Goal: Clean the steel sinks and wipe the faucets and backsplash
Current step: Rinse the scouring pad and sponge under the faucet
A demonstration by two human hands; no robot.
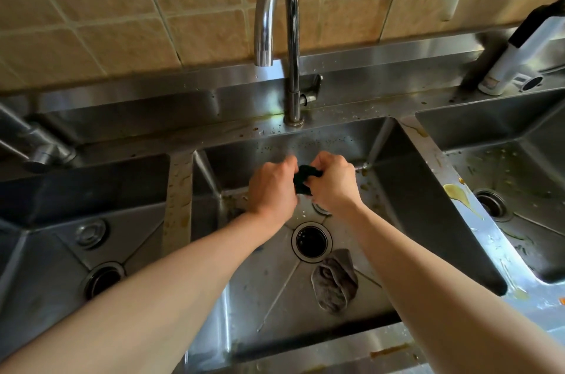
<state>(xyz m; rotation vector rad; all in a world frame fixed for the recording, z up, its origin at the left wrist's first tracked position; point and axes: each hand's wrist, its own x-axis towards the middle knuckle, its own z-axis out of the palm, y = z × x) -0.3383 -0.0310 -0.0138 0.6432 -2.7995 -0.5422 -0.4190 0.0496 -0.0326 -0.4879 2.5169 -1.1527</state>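
Both hands meet over the middle steel sink (406, 190), just below the curved faucet (276, 7) that rises from the back ledge of the bench. The left hand (272, 187) and the right hand (333, 181) are each curled tight around a dark green scouring pad (304, 179), bunched between them above the basin floor. Under the right wrist, the open drain (312, 241) sits at the centre of the basin, and a crumpled grey cloth (334, 282) lies on the basin floor just beside it, toward the front edge. The left sink (46, 251) and the right sink (519, 166) flank the middle one; yellowish smears mark the dividing rim (458, 193) on the right. The steel backsplash (153, 92) carries water drops and specks, with beige tiles (122, 7) above. A white bottle (516, 59) leans at the back right corner.
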